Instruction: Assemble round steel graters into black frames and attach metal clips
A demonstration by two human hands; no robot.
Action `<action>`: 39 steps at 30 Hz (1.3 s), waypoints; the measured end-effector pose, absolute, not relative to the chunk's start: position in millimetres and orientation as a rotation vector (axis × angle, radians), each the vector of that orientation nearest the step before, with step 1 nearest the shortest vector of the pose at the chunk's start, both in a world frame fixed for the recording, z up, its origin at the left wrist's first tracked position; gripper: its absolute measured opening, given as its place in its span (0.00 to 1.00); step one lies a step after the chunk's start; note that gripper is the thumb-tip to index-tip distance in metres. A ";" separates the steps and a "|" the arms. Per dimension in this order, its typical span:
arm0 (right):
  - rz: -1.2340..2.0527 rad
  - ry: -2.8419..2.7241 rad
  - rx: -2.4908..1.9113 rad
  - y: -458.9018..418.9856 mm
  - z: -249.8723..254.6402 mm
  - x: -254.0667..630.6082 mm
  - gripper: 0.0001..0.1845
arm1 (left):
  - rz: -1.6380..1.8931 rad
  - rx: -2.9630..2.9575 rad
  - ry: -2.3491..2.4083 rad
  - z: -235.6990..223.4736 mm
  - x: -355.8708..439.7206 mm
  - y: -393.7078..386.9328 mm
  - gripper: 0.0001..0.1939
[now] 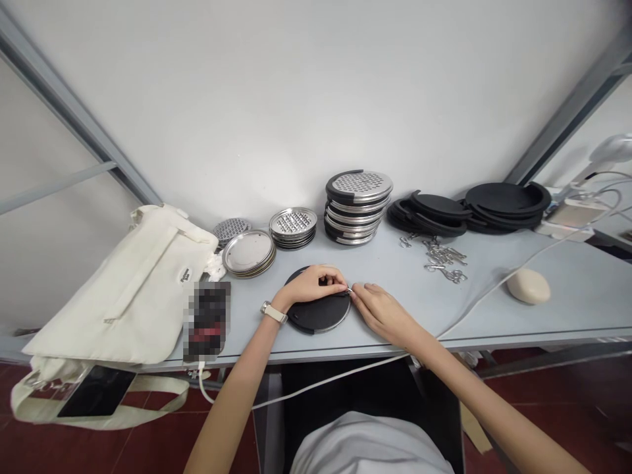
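Note:
A round black disc [323,315] with a thin metal rim lies on the table in front of me. My left hand [313,284] rests over its upper part, with thumb and forefinger pinched together at the disc's right edge. From the right, my right hand [379,308] pinches a small shiny metal clip [349,289] at that same edge. The fingers partly cover the clip, so I cannot tell whether it is hooked to the disc. Behind my right hand lies a loose pile of metal clips [442,255].
Along the wall stand a stack of round metal graters [359,207], smaller grater discs [293,227], plain metal discs [248,252] and black discs [508,205]. A cream bag [118,289] and a phone [207,322] lie left. A white cable [486,296] passes a beige case [528,286].

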State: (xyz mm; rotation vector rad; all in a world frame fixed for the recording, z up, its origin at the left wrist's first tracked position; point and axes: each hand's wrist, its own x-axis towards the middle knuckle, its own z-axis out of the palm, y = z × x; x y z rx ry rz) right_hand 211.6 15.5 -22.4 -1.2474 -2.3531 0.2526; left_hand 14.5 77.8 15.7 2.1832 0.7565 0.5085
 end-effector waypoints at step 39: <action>0.394 -2.346 -1.203 20.8 -26.1 215.1 0.15 | 0.603 2.173 0.795 12.1 13.8 76.4 0.10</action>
